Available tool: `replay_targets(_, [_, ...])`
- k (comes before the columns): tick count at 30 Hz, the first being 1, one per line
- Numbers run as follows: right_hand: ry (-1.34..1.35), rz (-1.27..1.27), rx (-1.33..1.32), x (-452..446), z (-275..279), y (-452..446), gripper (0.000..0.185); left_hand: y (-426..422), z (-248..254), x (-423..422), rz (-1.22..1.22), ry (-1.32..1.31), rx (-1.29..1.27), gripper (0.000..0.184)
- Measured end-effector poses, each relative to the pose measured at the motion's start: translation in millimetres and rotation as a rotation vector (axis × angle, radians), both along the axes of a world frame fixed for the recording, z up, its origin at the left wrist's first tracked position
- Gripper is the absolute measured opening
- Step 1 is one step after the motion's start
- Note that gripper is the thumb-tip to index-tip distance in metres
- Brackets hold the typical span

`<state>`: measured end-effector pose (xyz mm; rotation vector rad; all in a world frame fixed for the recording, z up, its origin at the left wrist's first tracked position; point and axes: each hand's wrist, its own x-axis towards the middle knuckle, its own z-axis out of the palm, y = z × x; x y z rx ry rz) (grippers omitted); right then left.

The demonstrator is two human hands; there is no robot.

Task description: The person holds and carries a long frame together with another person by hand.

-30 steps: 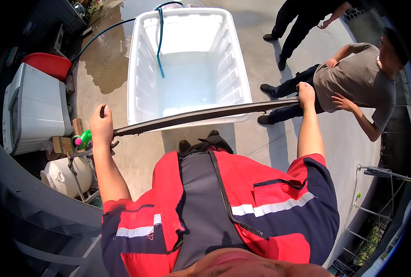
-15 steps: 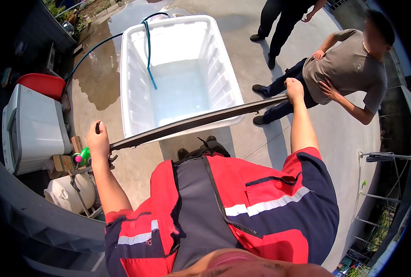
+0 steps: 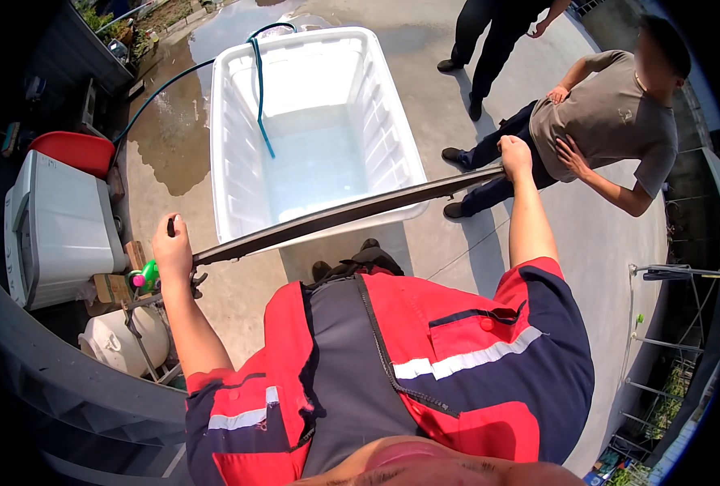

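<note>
A long, dark, narrow bar (image 3: 335,212) spans the space before my chest, sloping up to the right. My left hand (image 3: 174,247) is closed around its left end, with a short dark piece showing by the thumb. Closed in a fist, my right hand (image 3: 517,158) grips the other end. The bar passes in front of the near rim of a large white plastic tub (image 3: 226,186), which holds shallow water (image 3: 315,166). A green hose (image 3: 260,89) hangs over the tub's far rim, its end inside. I cannot tell what the bar is made of.
To the left stand a white washing machine (image 3: 68,223), a red basin (image 3: 72,151), a green bottle (image 3: 146,277) and a white rounded container (image 3: 125,338). At the right, a person in a grey shirt (image 3: 607,113) stands near my right hand, another person's dark trousers (image 3: 497,40) behind. Metal racks (image 3: 675,344) line the far right.
</note>
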<state>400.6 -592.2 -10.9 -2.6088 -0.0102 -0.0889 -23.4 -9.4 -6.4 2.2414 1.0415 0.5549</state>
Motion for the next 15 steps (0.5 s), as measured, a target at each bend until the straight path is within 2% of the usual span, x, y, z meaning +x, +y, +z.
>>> replay_targets(15, [-0.05, 0.004, 0.029, -1.5, -2.6, 1.3, 0.031, -0.6, 0.5, -0.2, -0.005, 0.007, 0.001, 0.026])
